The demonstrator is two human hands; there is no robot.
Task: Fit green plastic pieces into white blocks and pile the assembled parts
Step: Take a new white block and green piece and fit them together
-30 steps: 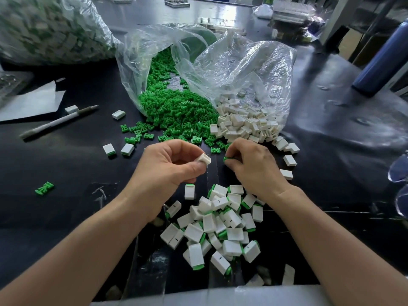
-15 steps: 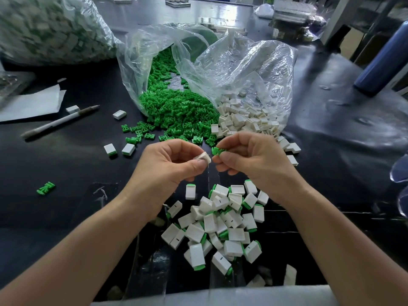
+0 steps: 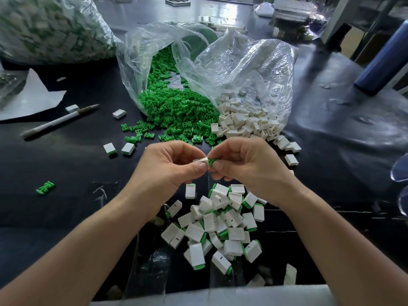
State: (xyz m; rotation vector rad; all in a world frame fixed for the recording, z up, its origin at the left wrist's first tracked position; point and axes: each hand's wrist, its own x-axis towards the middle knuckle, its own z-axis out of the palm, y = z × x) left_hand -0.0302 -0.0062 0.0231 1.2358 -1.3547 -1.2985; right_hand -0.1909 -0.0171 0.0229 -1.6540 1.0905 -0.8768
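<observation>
**Item 1.** Left hand (image 3: 167,171): fingers (image 3: 198,167) curled, thumb + forefinger pinching one white block (image 3: 201,160), held above the table (image 3: 66,164), front centre.

**Item 2.** Right hand (image 3: 249,164): its fingers (image 3: 218,166) are curled too, pinching one green piece (image 3: 212,161). The piece's end meets the block's right edge. Whether it's seated yet, can't tell.

**Item 3.** Pile of finished parts (image 3: 220,221): on the table just below both hands, btwn the forearms. White bodies w/ green ends showing, lying every which way, many overlapping.

**Item 4.** Green heap (image 3: 176,109): beyond the hands, spilling from a clear bag (image 3: 141,51) lying on its side. Strays are scattered at the bag's mouth.

**Item 5.** White heap (image 3: 245,122): just right of the green heap and touching it, spilling from a second clear bag (image 3: 242,62). A few strays lie right of the right hand.

**Item 6.** Two finished parts (image 3: 109,149), side by side, left of the left hand. One lone green stray (image 3: 45,187) lies further left, well apart.

**Item 7.** Pen (image 3: 59,121): far left, lying slantwise. One loose block (image 3: 72,108) sits just beside it, another (image 3: 119,113) btwn pen and green bag. A paper sheet (image 3: 33,100) lies behind.

**Item 8.** Big bag (image 3: 50,27): back left, stuffed w/ white-and-green parts, blurred.

**Item 9.** Blue cylinder (image 3: 384,60): back right, tilted. What it is, can't tell.
</observation>
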